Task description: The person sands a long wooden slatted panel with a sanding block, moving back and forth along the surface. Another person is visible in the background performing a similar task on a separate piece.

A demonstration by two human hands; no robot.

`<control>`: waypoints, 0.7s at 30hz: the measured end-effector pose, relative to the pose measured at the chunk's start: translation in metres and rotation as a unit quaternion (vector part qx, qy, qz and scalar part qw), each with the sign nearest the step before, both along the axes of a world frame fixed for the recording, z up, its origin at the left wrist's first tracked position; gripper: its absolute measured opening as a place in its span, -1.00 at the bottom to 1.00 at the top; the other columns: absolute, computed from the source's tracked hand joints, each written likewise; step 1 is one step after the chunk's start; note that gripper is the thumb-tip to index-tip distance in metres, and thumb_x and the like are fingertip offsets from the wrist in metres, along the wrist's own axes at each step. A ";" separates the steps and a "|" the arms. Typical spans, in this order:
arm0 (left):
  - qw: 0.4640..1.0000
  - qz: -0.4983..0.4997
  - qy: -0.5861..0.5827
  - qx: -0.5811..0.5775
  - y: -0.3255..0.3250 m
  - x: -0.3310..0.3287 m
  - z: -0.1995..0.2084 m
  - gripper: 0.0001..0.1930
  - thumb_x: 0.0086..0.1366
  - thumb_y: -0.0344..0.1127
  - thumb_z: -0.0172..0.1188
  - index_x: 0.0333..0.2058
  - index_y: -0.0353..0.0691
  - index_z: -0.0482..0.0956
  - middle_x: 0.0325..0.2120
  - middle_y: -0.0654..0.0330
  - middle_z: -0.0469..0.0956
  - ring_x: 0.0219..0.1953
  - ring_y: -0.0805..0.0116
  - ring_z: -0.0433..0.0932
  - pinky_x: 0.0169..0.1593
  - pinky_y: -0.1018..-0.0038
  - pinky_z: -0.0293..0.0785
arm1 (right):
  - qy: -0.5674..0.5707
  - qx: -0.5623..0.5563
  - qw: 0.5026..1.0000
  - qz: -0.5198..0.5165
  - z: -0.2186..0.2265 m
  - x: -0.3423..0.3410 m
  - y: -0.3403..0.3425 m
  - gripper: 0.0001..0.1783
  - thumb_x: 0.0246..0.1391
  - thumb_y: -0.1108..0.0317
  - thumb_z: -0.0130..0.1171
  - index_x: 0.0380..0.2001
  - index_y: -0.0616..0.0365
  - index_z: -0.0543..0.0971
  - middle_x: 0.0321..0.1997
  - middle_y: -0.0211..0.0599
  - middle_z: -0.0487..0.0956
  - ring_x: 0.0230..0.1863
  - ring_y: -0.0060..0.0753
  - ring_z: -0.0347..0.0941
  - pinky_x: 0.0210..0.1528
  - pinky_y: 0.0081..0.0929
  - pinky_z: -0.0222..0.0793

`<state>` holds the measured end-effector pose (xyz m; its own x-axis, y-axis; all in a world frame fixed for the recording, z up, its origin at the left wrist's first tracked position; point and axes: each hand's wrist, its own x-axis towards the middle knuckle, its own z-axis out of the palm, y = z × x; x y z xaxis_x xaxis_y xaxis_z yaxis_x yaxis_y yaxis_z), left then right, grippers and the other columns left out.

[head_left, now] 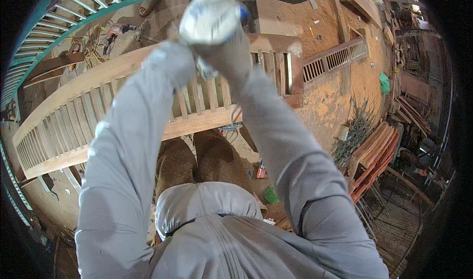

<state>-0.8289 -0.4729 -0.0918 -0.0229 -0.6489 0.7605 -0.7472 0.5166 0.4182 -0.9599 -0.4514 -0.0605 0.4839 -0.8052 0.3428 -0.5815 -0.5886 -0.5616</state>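
Both my arms reach forward over a wooden slatted panel (182,129) with a long curved frame. A white rounded object (209,23) with blue at its side is up by my hands, smeared by motion; its kind is unclear. My right hand (230,55) is closed around its near right side. Against its left side is my left hand (180,55), its fingers hidden and blurred. A small whitish-blue piece (206,71) shows below, between my wrists; I cannot tell whether it belongs to the same object.
A teal metal frame with white bars (64,20) curves across the far left. Beyond the panel, a drill (114,35) lies among yellow cords. A smaller slatted panel (337,58) rests at the right. Stacked planks (374,156) and cut branches (354,131) are nearer.
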 end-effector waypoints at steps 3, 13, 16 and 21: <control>0.986 -0.098 0.014 0.135 0.088 -0.039 0.012 -0.63 -0.05 -0.13 0.33 -0.20 0.00 0.68 -0.34 0.11 0.62 -0.16 0.04 0.65 -0.06 0.14 0.54 | -0.099 0.278 0.955 -0.038 -0.002 -0.053 0.106 -0.33 0.03 0.18 0.49 0.19 0.08 0.48 0.11 -0.13 0.58 0.13 -0.15 0.55 0.14 -0.22 0.50; 0.846 -0.188 -0.148 0.476 0.159 -0.034 0.042 -0.67 0.19 -0.23 0.15 -0.08 -0.11 0.69 -0.16 0.04 0.71 -0.09 0.05 0.68 0.01 0.13 0.57 | 0.145 0.072 0.986 0.030 -0.027 -0.082 0.127 -0.33 0.06 0.21 0.45 0.20 0.12 0.44 0.13 -0.16 0.58 0.07 -0.21 0.58 0.06 -0.27 0.56; 0.668 -0.022 -0.237 0.705 0.105 0.013 0.074 -0.49 0.39 -0.29 -0.03 0.29 -0.20 0.45 0.03 -0.08 0.65 0.00 0.07 0.69 0.10 0.14 0.59 | -0.010 0.101 0.995 0.019 0.003 -0.018 0.035 -0.23 -0.02 -0.01 0.54 0.13 0.19 0.47 -0.04 -0.15 0.68 -0.06 -0.14 0.67 -0.09 -0.21 0.63; 0.990 -0.086 0.058 0.100 -0.044 0.033 0.045 -0.61 0.45 0.02 0.03 -0.18 -0.11 0.72 -0.28 0.03 0.68 -0.12 -0.08 0.62 0.03 0.16 0.48 | 0.063 -0.049 0.997 -0.003 0.007 0.029 -0.043 -0.33 -0.10 -0.15 0.55 -0.05 0.08 0.64 -0.02 -0.17 0.66 -0.03 -0.09 0.64 -0.03 -0.22 0.60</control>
<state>-0.7956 -0.5170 -0.0466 -0.0659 -0.7803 0.6219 -0.5973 0.5301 0.6018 -0.9306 -0.4942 -0.0535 0.5232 -0.7741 0.3564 -0.6473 -0.6330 -0.4247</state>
